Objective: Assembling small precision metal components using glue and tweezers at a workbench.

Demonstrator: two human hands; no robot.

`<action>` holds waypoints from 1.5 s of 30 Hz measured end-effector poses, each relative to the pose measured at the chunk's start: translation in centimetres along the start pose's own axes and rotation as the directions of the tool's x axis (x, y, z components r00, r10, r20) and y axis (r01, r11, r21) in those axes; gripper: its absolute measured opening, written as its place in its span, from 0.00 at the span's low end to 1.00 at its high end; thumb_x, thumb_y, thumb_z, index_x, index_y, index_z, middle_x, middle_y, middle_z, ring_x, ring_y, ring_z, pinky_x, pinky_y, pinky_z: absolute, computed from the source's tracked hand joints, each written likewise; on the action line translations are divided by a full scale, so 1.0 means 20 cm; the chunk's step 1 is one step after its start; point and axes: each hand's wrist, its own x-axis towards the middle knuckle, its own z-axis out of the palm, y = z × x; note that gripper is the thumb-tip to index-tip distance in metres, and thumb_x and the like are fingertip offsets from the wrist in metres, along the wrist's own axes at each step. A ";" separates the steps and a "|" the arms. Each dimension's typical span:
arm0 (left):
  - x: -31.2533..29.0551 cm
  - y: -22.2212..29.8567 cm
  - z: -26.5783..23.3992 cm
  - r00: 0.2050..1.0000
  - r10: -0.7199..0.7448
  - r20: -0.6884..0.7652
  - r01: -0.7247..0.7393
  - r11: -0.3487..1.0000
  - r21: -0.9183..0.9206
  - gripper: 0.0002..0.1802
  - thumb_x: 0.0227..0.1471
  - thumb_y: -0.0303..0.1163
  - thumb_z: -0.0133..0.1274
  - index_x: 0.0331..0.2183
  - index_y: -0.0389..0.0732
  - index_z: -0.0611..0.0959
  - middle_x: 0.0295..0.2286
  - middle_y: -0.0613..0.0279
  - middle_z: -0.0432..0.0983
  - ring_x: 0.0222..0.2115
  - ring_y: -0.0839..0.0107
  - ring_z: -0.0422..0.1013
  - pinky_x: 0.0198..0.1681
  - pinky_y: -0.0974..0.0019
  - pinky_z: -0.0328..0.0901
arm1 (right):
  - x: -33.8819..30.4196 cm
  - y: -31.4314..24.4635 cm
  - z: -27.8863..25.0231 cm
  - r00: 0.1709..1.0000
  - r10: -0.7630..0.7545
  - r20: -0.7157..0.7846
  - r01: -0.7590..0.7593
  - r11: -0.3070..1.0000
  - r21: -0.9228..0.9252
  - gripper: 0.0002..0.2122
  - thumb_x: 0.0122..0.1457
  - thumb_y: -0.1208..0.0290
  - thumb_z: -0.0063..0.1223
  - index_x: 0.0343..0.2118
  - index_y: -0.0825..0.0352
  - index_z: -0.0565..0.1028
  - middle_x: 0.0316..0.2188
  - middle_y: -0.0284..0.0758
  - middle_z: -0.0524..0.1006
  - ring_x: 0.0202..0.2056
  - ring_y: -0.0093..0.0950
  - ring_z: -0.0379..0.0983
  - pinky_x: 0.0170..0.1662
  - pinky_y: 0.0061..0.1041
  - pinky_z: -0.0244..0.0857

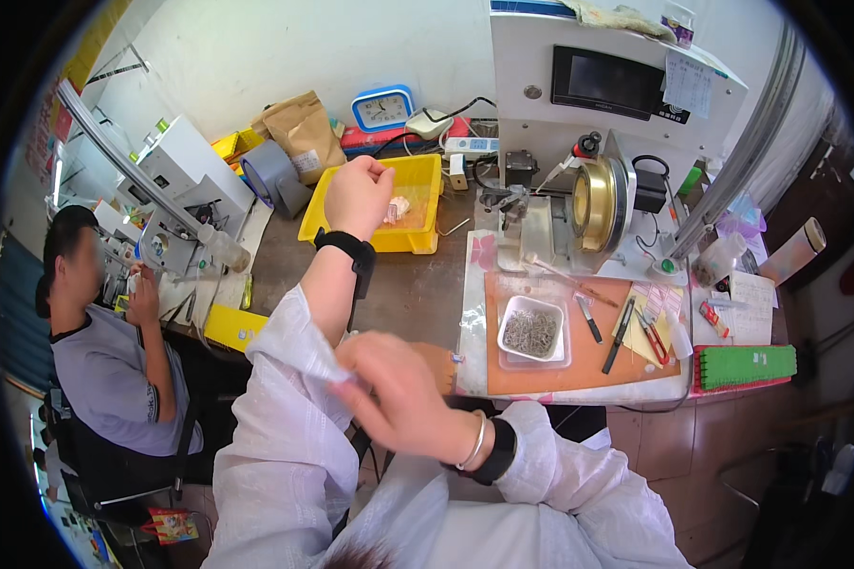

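My left hand (359,196) is raised in front of the yellow plastic bin (417,241), its fingers curled into a loose fist with nothing visible in them. A black watch (347,250) circles that wrist. My right hand (394,391) reaches across my body and grips the white sleeve (294,343) of my left arm near the cuff. This hand is slightly blurred. A silver bangle (478,440) and a black band (499,449) sit on the right wrist. Inside the bin lies a small pale bundle (397,209).
On the right, an orange mat (512,377) carries a white tray (531,355) of small metal parts, red-handled pliers (651,334) and dark-handled tools. Behind it stands a white machine (524,57) with a brass-coloured wheel (593,204). A co-worker (114,332) sits at left.
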 end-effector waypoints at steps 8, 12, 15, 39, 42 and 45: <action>0.04 0.13 -0.05 0.997 0.025 0.071 -0.015 0.989 -0.146 0.11 0.52 0.37 0.59 0.27 0.39 0.84 0.26 0.60 0.81 0.28 0.66 0.77 0.34 0.59 0.69 | -0.15 0.06 0.06 0.925 0.365 0.108 -0.371 0.927 0.051 0.17 0.56 0.60 0.60 0.38 0.67 0.69 0.28 0.41 0.73 0.35 0.38 0.71 0.36 0.33 0.62; 0.03 0.39 -0.10 0.779 -0.328 0.534 0.598 0.135 -0.790 0.05 0.57 0.33 0.56 0.34 0.43 0.81 0.31 0.69 0.81 0.37 0.71 0.75 0.41 0.64 0.64 | -0.20 0.23 0.08 0.999 -0.035 -0.005 0.035 0.999 -0.038 0.17 0.58 0.61 0.58 0.42 0.69 0.73 0.29 0.40 0.74 0.31 0.38 0.72 0.36 0.31 0.65; 0.05 0.42 -0.14 0.798 -0.384 0.465 0.511 0.021 -0.859 0.05 0.57 0.32 0.56 0.35 0.44 0.80 0.33 0.69 0.79 0.39 0.72 0.74 0.42 0.66 0.62 | -0.24 0.14 0.13 0.909 0.341 0.238 -0.416 0.720 0.556 0.17 0.57 0.61 0.59 0.41 0.70 0.75 0.29 0.39 0.75 0.31 0.38 0.73 0.37 0.31 0.67; 0.12 0.38 -0.26 0.903 -0.364 -0.226 0.005 0.536 -0.844 0.07 0.46 0.27 0.59 0.24 0.32 0.81 0.26 0.59 0.81 0.27 0.69 0.77 0.29 0.70 0.67 | -0.39 -0.02 0.11 0.482 0.419 0.770 -0.859 0.056 0.508 0.18 0.67 0.64 0.33 0.41 0.70 0.76 0.33 0.36 0.79 0.27 0.23 0.75 0.26 0.23 0.70; 0.00 0.60 -0.46 0.877 0.050 -0.477 -0.287 0.852 -0.437 0.05 0.47 0.24 0.56 0.23 0.36 0.77 0.23 0.62 0.78 0.25 0.71 0.75 0.26 0.67 0.65 | -0.36 -0.09 0.18 0.355 0.397 0.847 -0.921 -0.009 0.390 0.15 0.67 0.65 0.37 0.44 0.70 0.74 0.35 0.34 0.79 0.30 0.21 0.75 0.31 0.23 0.71; -0.06 0.63 -0.76 0.751 0.630 -0.200 -0.605 0.777 0.175 0.07 0.52 0.31 0.53 0.29 0.38 0.77 0.27 0.62 0.78 0.29 0.70 0.74 0.31 0.63 0.64 | -0.34 -0.07 0.20 0.463 0.462 0.757 -0.867 0.058 0.495 0.13 0.67 0.66 0.40 0.45 0.69 0.73 0.35 0.32 0.78 0.35 0.18 0.73 0.39 0.21 0.70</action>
